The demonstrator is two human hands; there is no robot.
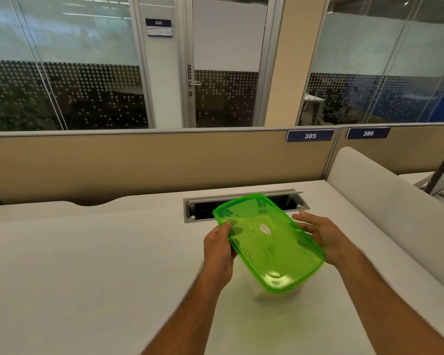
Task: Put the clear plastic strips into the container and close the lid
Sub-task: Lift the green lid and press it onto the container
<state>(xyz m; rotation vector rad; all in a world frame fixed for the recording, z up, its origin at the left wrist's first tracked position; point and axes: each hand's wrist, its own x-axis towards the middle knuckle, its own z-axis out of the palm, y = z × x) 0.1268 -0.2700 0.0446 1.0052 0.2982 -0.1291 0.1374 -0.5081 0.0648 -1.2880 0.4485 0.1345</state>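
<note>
One green lid covers one clear container on the desk. Left hand pinches the lid's edge; right hand lies spread beside it.

Bright, even light from above, soft all over the white desk. Long white streaks of ceiling lamps mirrored in the glass wall. Only faint, fuzzy shadows under the green lid, with a green glow on the desk below it. Shiny spots on the lid's near end. Straight lines bent near the edges. Slightly blurry everywhere, most at the corners.
</note>
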